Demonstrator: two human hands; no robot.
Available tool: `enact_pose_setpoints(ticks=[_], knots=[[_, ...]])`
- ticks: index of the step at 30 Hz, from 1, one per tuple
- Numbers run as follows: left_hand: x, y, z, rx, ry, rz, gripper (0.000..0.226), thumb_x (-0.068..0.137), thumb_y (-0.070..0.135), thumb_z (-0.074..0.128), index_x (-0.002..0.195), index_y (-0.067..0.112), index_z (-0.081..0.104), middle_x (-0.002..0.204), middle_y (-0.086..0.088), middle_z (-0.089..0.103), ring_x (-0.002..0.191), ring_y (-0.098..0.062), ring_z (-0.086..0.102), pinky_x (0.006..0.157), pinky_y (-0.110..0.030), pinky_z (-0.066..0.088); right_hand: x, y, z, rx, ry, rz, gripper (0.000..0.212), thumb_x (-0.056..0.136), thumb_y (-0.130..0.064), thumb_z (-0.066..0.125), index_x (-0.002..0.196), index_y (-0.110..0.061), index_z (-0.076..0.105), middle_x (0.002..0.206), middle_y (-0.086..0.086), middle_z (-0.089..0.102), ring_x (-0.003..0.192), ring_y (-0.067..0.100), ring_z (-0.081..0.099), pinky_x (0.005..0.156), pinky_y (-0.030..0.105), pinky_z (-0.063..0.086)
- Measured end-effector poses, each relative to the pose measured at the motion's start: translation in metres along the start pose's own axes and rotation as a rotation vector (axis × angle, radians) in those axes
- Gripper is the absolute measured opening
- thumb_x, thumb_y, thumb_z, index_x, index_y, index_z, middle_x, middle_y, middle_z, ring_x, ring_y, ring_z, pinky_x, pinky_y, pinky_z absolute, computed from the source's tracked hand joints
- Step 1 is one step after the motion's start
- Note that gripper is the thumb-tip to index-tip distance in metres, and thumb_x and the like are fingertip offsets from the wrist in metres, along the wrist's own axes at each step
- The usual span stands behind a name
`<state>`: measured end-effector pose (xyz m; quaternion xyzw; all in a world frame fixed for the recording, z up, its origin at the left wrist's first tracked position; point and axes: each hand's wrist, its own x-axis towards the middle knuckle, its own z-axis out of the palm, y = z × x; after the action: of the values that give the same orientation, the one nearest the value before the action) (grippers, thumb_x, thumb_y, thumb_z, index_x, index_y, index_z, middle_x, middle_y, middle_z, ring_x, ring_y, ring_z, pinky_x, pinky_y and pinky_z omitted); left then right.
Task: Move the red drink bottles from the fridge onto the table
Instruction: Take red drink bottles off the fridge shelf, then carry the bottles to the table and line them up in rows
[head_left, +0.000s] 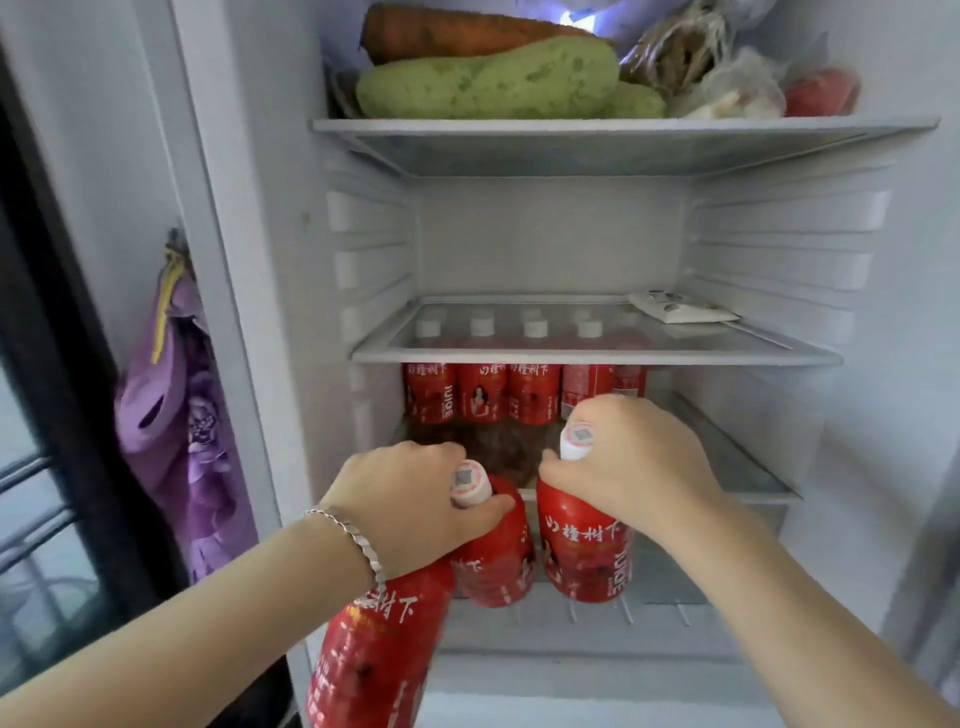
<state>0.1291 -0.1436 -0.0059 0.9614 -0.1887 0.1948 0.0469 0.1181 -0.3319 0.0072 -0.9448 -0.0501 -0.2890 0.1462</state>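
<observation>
Both hands are inside the open fridge (519, 234) at its lower shelf (748, 467). The left hand (410, 504) has its fingers wrapped around the neck of one red juice bottle (498, 556), thumb pressed just below the white cap, and a second red bottle (379, 654) hangs tilted beneath the same wrist; how that one is held cannot be told. The right hand (634, 462) is closed around the neck of a third bottle (584, 551), which stands upright at the shelf's front edge. Behind them a row of red bottles (519, 392) stands at the back of the shelf, white caps showing through the glass shelf above. No table is in view, so nothing can be counted as delivered. By my reading the task is at a lifting-out stage, with several bottles left to fetch.
</observation>
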Motion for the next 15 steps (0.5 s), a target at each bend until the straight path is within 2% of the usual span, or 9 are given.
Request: enact_pose_setpoints(ticks=[3,6,8,11,15], knots=[[-0.049,-0.010,0.001,0.052,0.017,-0.129,0.050,0.070,0.078,0.031,0.077,0.030,0.041,0.080,0.007,0.062,0.079,-0.018,0.062,0.062,-0.026,0.037,-0.012,-0.023,0.007,0.036,-0.145,-0.160,0.027,0.073,-0.044,0.061,0.062,-0.021,0.054,0.064,-0.006,0.057,0.059,0.011,0.055,0.049,0.025,0.040],[-0.108,-0.016,-0.001,0.115,0.031,-0.304,0.051,0.068,0.080,0.027,0.076,0.030,0.037,0.065,0.009,0.048,0.068,-0.015,0.056,0.060,-0.025,0.036,-0.030,-0.048,0.024,0.096,-0.253,-0.312,0.026,0.075,-0.048,0.060,0.067,-0.025,0.052,0.073,-0.009,0.057,0.068,0.016,0.056,0.053,0.025,0.035],[-0.149,-0.016,-0.004,0.144,0.033,-0.438,0.051,0.069,0.080,0.027,0.075,0.030,0.037,0.060,0.010,0.042,0.067,-0.014,0.057,0.058,-0.025,0.034,-0.048,-0.067,0.038,0.130,-0.293,-0.432,0.026,0.076,-0.049,0.059,0.071,-0.024,0.050,0.081,-0.007,0.057,0.075,0.019,0.056,0.059,0.025,0.034],[-0.216,-0.009,-0.007,0.183,-0.001,-0.607,0.050,0.071,0.080,0.027,0.074,0.030,0.033,0.063,0.009,0.050,0.073,-0.018,0.062,0.057,-0.026,0.033,-0.088,-0.100,0.052,0.182,-0.366,-0.597,0.024,0.076,-0.048,0.058,0.075,-0.026,0.052,0.082,-0.005,0.055,0.078,0.022,0.057,0.061,0.026,0.034],[-0.306,0.009,-0.019,0.243,-0.043,-0.790,0.049,0.074,0.077,0.030,0.074,0.028,0.034,0.059,0.007,0.050,0.068,-0.020,0.061,0.056,-0.026,0.033,-0.147,-0.151,0.056,0.251,-0.450,-0.776,0.019,0.076,-0.046,0.056,0.079,-0.027,0.053,0.082,-0.005,0.048,0.086,0.023,0.058,0.064,0.027,0.036]])
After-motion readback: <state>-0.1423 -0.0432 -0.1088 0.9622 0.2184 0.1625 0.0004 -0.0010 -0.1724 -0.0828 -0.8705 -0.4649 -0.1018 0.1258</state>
